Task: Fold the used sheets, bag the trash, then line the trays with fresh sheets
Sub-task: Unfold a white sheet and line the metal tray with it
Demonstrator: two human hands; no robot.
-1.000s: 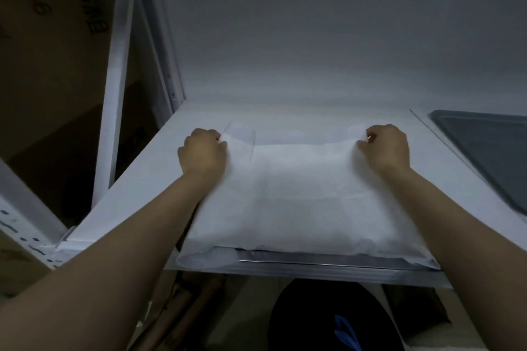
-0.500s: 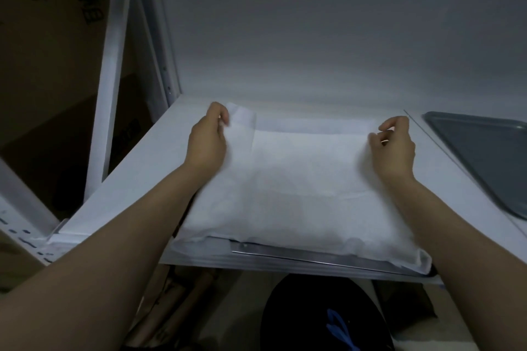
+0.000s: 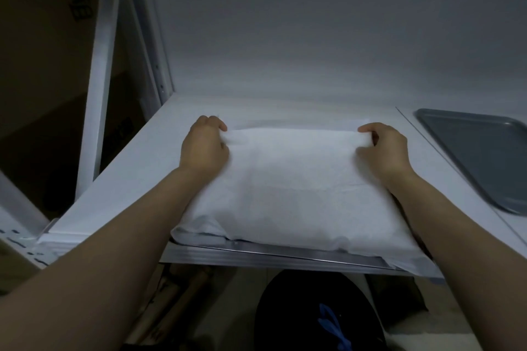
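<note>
Both hands are now gripping the far edge of the thin white paper sheet (image 3: pixel 293 185), bunching what was lying flatter a moment ago. At 6 o'clock, the sheet is covering a shiny metal tray (image 3: pixel 285 249) on the white shelf (image 3: pixel 119 179). The left hand (image 3: pixel 204 148) at 10 o'clock and the right hand (image 3: pixel 383 149) at 2 o'clock are each pinching a far corner. An empty grey tray (image 3: pixel 482 157) is lying at 3 o'clock. The fold is probably beginning.

White shelf (image 3: pixel 119 179): tray (image 3: pixel 285 250) draped with white sheet (image 3: pixel 299 188) beneath the fingers (image 3: pixel 215 123); bare grey tray (image 3: pixel 479 157) well right of right hand (image 3: pixel 385 152) fingers.
</note>
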